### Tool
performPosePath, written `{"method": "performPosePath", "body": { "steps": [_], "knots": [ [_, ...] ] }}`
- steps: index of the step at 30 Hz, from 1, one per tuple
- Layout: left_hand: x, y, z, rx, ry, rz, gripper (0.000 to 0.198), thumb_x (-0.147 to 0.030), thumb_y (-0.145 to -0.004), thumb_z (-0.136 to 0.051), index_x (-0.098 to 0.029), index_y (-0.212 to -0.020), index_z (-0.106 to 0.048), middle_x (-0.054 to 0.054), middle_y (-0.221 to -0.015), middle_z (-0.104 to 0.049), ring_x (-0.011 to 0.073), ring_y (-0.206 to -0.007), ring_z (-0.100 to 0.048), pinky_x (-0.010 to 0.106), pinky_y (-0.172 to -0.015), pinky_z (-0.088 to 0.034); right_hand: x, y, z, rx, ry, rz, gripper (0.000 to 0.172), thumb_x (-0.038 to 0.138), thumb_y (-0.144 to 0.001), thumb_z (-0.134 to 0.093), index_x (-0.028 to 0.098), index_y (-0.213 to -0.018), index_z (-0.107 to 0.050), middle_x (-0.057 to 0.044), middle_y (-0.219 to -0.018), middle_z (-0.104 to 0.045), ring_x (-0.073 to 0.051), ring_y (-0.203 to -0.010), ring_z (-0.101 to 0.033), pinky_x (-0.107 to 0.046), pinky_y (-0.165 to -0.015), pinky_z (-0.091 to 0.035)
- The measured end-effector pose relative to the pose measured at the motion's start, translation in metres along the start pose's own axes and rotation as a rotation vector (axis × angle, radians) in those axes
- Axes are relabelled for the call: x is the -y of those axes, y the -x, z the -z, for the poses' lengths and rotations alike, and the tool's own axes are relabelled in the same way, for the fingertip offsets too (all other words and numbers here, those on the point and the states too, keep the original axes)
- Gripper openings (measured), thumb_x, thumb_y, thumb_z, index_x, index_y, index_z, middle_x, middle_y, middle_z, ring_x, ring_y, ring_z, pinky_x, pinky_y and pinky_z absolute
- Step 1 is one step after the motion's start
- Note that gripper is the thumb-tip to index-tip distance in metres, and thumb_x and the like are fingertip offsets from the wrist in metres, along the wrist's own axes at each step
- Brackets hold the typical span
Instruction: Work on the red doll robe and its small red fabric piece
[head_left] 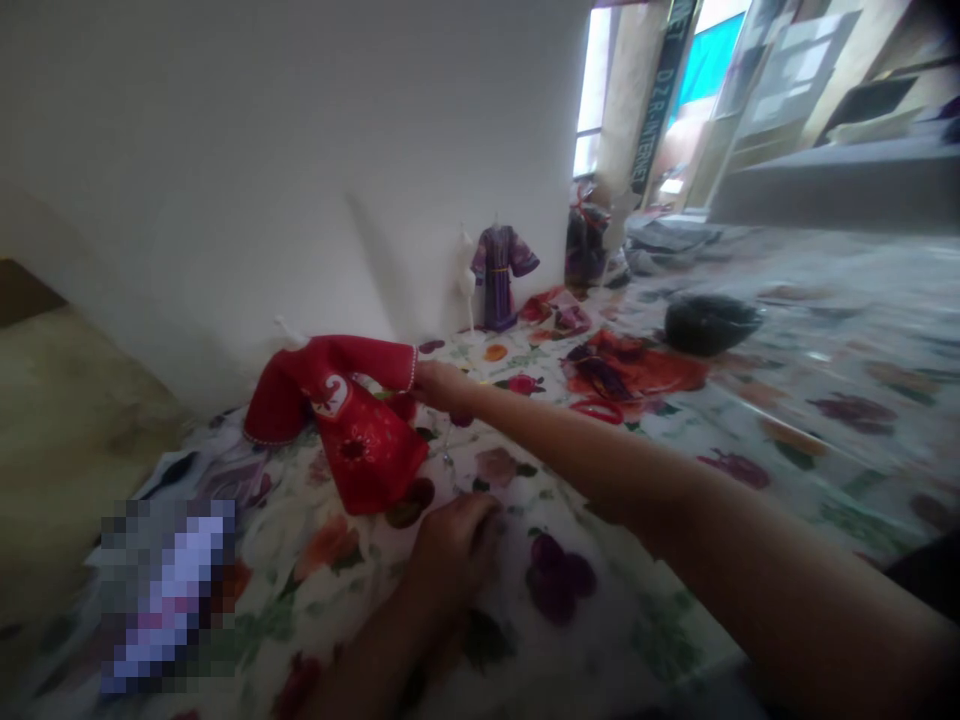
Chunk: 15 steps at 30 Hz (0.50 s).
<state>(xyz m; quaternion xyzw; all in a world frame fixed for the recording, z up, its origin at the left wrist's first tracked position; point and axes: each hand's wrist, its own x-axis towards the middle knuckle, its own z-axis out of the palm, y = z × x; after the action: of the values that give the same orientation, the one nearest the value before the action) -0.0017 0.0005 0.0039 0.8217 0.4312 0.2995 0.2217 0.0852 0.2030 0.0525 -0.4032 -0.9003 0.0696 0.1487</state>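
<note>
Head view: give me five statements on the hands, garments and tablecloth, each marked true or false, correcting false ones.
1. The right hand is at a white-trimmed sleeve cuff of the red dress. True.
2. The belt on the purple robe is yellow. True.
3. The left hand grips the purple robe. False: the left hand is apart from it.
4. The red dress has a white pattern. True.
5. The tablecloth is plain. False: the tablecloth bears a colourful print.
</note>
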Motion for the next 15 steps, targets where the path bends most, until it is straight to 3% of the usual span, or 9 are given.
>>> {"method": "performPosePath", "body": {
  "steps": [3, 7, 11, 15],
  "knots": [
    [0.000, 0.001, 0.000, -0.007, 0.046, 0.033, 0.018, -0.019, -0.095, -0.048, -0.018, -0.097, -0.066, 0.007, -0.093, -0.074, 0.0216, -0.087, -0.070, 0.032, -0.079, -0.051, -0.020, 0.010, 0.020, -0.057, -0.064, 0.022, 0.016, 0.025, -0.097, -0.059, 0.014, -0.103, -0.069, -0.008, -0.104, -0.070, -0.019, -0.093, -0.065, -0.035, -0.084, -0.052],
    [0.001, 0.001, 0.000, -0.022, 0.132, 0.112, 0.018, -0.024, -0.095, -0.050, -0.019, -0.097, -0.067, 0.006, -0.089, -0.072, 0.0208, -0.083, -0.067, 0.033, -0.076, -0.049, -0.040, 0.036, 0.051, -0.126, -0.168, 0.043, 0.012, 0.018, -0.093, -0.058, 0.013, -0.091, -0.069, -0.006, -0.086, -0.070, -0.015, -0.079, -0.060, -0.027, -0.074, -0.043],
    [0.003, -0.003, 0.001, -0.112, 0.587, 0.355, 0.020, -0.038, -0.090, -0.063, -0.019, -0.092, -0.069, 0.003, -0.080, -0.069, 0.0179, -0.074, -0.063, 0.030, -0.072, -0.048, -0.041, 0.074, 0.076, -0.126, -0.322, 0.128, 0.016, 0.023, -0.095, -0.055, 0.013, -0.092, -0.067, -0.004, -0.083, -0.068, -0.013, -0.074, -0.060, -0.023, -0.069, -0.043],
    [0.001, -0.011, 0.005, -0.179, 0.898, 0.504, 0.040, -0.055, -0.087, -0.063, -0.018, -0.103, -0.063, 0.010, -0.099, -0.073, 0.0211, -0.081, -0.071, 0.032, -0.071, -0.054, -0.024, 0.115, 0.080, -0.120, -0.467, 0.202, 0.021, 0.031, -0.099, -0.051, 0.015, -0.099, -0.064, -0.003, -0.085, -0.068, -0.013, -0.075, -0.062, -0.024, -0.069, -0.047]
  ]
}}
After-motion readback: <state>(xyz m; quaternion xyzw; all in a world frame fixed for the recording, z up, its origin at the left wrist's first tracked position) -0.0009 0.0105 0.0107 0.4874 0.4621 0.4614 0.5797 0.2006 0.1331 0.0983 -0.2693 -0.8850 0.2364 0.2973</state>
